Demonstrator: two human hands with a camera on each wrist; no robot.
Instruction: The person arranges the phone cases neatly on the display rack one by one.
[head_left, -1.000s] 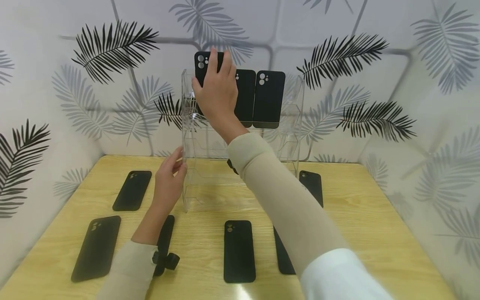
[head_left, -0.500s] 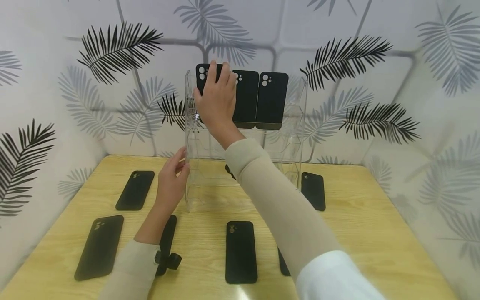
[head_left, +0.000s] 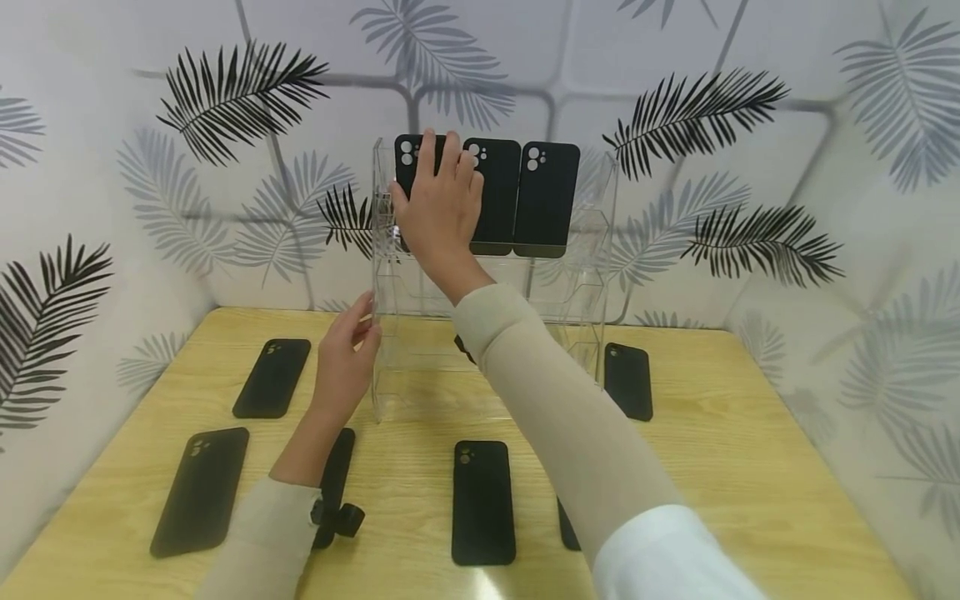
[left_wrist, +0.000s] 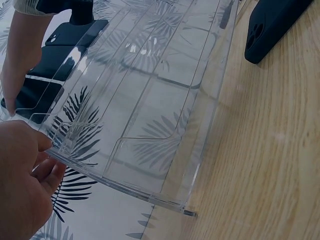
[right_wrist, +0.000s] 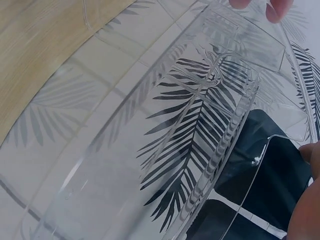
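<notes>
Head view shows three cases [head_left: 493, 196] at the rack [head_left: 555, 287], right wrist two.

Nine phone cases [head_left: 483, 502], one rack [left_wrist: 145, 137], two hands [head_left: 441, 208], one table [head_left: 705, 475]

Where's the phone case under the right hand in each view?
Head: upper centre, leftmost of the three black phone cases up on the rack; the phone case is partly covered by the right hand.
Left wrist: left edge, lowest of three in a row, seen through the rack.
Right wrist: lower right, beside the hand.
Shared landmark: the clear rack, in all three views.
</notes>
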